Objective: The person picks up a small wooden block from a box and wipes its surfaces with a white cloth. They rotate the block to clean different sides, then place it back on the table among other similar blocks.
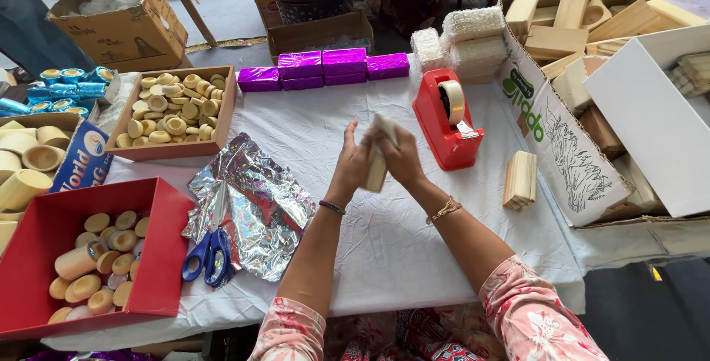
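Both hands on a wooden block (376, 172) above the table (384, 243).

The left hand (355, 160) and right hand (401, 155) close their fingers on the block from either side, a pale sheet at its top. A red tape dispenser (446, 118) stands just right; crumpled foil (255, 202) and blue scissors (208, 256) lie left.
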